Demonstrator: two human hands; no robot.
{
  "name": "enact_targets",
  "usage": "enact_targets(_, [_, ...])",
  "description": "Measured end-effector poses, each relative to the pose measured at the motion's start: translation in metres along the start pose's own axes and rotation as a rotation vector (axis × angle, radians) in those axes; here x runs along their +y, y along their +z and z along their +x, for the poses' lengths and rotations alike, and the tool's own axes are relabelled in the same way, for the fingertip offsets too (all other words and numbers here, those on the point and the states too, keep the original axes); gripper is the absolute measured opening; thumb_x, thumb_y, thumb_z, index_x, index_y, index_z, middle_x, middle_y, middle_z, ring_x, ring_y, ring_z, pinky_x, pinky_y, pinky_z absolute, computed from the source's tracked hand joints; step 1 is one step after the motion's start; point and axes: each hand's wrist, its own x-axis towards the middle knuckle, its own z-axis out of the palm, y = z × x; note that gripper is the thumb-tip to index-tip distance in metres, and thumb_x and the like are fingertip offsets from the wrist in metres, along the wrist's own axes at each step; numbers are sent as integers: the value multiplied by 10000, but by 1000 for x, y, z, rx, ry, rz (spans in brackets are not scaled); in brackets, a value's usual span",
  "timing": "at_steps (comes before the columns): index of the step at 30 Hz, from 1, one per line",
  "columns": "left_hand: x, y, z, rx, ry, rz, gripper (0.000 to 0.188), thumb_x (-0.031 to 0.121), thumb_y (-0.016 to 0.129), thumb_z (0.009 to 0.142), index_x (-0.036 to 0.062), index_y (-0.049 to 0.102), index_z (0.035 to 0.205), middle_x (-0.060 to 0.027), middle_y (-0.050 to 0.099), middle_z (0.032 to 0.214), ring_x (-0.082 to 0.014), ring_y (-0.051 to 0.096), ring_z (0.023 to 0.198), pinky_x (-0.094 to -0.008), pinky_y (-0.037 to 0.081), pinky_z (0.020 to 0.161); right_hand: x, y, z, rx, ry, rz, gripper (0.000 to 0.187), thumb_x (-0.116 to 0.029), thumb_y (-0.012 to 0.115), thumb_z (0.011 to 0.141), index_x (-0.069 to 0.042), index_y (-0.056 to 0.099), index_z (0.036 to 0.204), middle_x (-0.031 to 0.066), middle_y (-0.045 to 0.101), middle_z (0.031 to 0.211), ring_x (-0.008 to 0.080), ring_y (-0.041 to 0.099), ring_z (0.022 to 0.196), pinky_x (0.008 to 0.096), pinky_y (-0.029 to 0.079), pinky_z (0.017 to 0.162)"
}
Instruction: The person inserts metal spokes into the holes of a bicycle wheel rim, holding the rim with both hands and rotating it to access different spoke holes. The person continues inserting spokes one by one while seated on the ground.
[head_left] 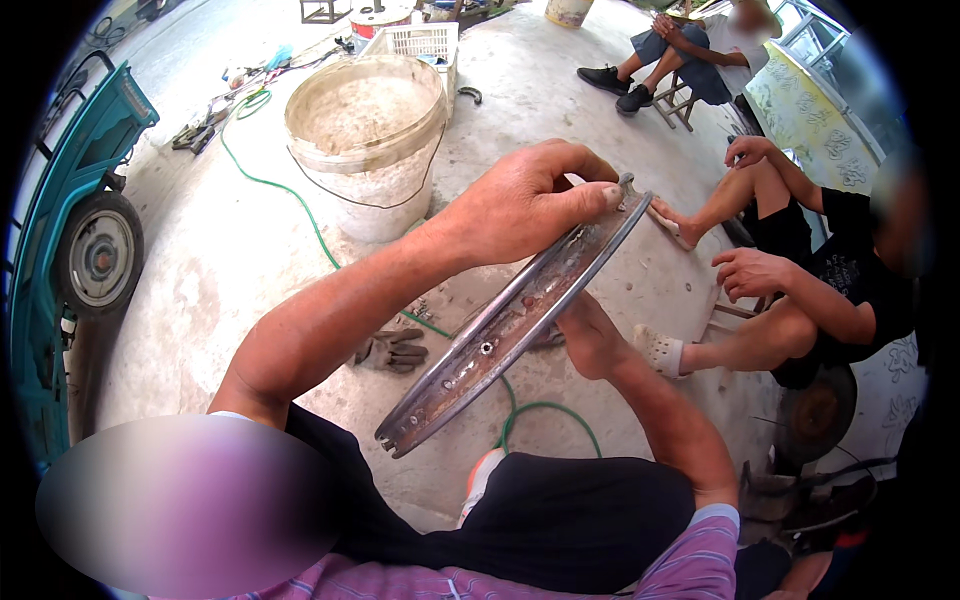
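A rusty, grey metal wheel rim [487,348] is held up slantwise in front of me, its hollow channel facing up. Small holes run along the channel, and its raised edges are shiny. My left hand [540,200] is closed on the far upper end, with the thumb pressed on the edge. My right hand [588,330] grips the rim from below and behind, near its middle; most of those fingers are hidden by the metal. On the ground beneath my left forearm lies a grey work glove [392,350], partly covered by the arm.
A dirty white bucket [365,170] with a wire handle stands ahead, before a white plastic crate [415,42]. A green hose [290,188] winds over the concrete. A teal cart [85,170] is at left. Two people sit on stools at right, near a wheel [815,412].
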Motion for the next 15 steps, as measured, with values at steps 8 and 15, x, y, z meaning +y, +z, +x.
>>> enact_targets(8, [-49, -29, -11, -21, -194, 45, 429, 395, 632, 968, 17, 691, 1163, -89, 711, 1014, -165, 671, 916, -331, 542, 769, 58, -21, -36, 113, 85, 174, 580, -564, 406, 1029, -18, 531, 1178, 76, 607, 982, 153, 550, 857, 317, 422, 768])
enact_targets(15, [-284, -27, -102, -122, -636, 449, 302, 254, 703, 787, 18, 748, 970, -150, 746, 906, -255, 714, 819, -381, 553, 773, 130, -50, -74, 203, 193, 366, 598, -490, 497, 1011, -9, 427, 1359, 101, 526, 1309, 221, 498, 1226, 381, 382, 1051])
